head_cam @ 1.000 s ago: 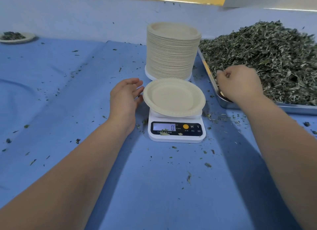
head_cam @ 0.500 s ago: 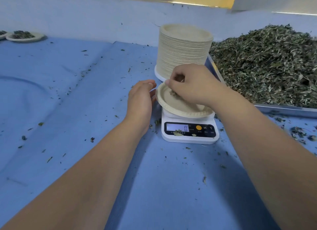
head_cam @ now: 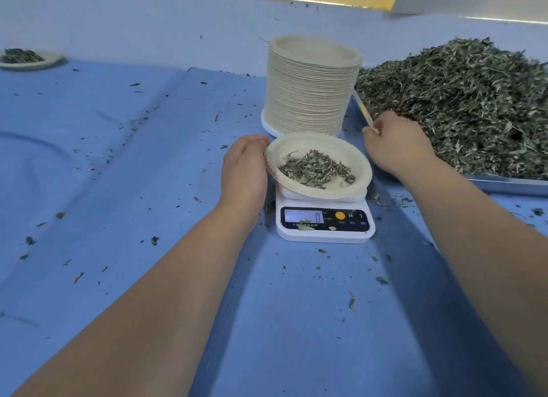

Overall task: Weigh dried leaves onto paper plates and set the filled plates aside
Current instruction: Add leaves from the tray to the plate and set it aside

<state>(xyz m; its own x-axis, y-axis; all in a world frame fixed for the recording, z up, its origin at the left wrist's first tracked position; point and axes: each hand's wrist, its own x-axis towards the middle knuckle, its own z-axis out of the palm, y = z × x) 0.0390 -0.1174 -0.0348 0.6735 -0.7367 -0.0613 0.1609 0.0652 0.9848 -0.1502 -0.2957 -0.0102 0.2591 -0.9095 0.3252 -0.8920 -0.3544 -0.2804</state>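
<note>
A paper plate sits on the white kitchen scale, and the scale's display reads 0. The plate holds a small heap of dried leaves. My left hand is at the plate's left rim, fingertips curled onto its edge. My right hand is to the right of the plate, at the near corner of the metal tray. Its fingers are curled at the edge of the big pile of dried leaves. What those fingers hold is hidden.
A tall stack of paper plates stands right behind the scale. A filled plate lies at the far left on the blue cloth. Leaf crumbs are scattered over the cloth around the scale.
My right hand dropped leaves onto the plate, then moved right, back to the tray's pile. My left hand has stayed at the plate's left rim.
</note>
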